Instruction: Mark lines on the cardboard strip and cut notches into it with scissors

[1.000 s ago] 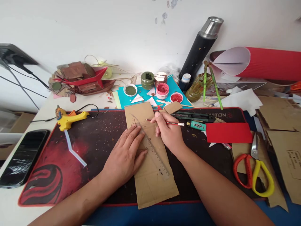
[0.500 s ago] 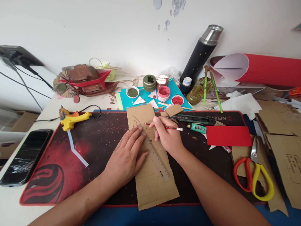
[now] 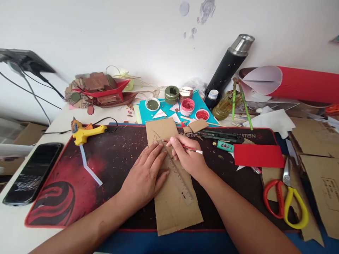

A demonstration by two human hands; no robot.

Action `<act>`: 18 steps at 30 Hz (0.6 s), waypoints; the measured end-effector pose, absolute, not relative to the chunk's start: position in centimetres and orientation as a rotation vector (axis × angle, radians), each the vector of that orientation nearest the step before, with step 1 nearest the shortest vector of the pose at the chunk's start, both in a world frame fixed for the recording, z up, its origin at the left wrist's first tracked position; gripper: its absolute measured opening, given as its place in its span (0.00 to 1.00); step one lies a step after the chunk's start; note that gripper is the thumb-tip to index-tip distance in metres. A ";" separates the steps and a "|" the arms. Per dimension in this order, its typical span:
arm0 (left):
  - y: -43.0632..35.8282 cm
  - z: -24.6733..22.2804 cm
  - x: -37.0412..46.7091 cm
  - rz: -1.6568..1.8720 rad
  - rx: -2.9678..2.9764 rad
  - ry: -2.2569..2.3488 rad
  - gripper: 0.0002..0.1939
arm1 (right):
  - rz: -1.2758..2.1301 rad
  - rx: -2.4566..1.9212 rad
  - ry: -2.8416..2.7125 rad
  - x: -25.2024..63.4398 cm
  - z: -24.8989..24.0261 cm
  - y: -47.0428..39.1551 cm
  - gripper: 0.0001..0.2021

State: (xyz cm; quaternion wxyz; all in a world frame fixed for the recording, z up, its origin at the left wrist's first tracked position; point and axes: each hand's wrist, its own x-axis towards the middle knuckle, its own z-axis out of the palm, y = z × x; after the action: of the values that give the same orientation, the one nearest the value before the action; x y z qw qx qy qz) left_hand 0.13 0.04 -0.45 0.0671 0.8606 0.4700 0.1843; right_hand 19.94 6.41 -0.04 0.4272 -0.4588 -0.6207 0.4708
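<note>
A strip of brown cardboard [image 3: 172,215] lies lengthwise in front of me, with thin pencil lines near its far end. Across it, at a slant, rests a clear plastic ruler [image 3: 180,180]. My left hand [image 3: 148,167] lies flat with fingers stretched out, pressing the ruler's far part against the cardboard. On the other side of the ruler, my right hand [image 3: 186,153] is closed around a red pencil [image 3: 189,148], its point near the ruler's far end. Whether the point touches the cardboard I cannot tell.
A yellow glue gun [image 3: 88,134] and a phone [image 3: 33,174] lie left. Paint pots [image 3: 187,106] stand behind. To the right are a utility knife [image 3: 221,135], a lighter [image 3: 224,145], red card [image 3: 258,156] and scissors [image 3: 287,197].
My right hand has brought the pencil point slightly left, closer to the ruler's far end. My left hand stays on the ruler. The whole view has shifted a little.
</note>
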 end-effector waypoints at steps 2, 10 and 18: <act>0.0 -0.5 0.1 0.556 2.586 1.421 0.26 | 1.168 -1.148 -1.559 19.9 -0.1 6.4 0.24; 0.0 -0.6 0.2 0.563 2.568 1.430 0.26 | 1.167 -1.167 -1.569 19.9 -0.2 6.4 0.24; 0.0 -0.6 0.3 0.585 2.578 1.429 0.26 | 1.132 -1.176 -1.614 19.8 -0.2 6.3 0.25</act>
State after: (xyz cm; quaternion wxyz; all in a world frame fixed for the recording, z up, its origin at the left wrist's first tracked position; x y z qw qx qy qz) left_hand 0.31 0.01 -0.62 0.0681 0.8559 0.4745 0.1941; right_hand 19.81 6.34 -0.21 0.4107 -0.4673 -0.6410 0.4496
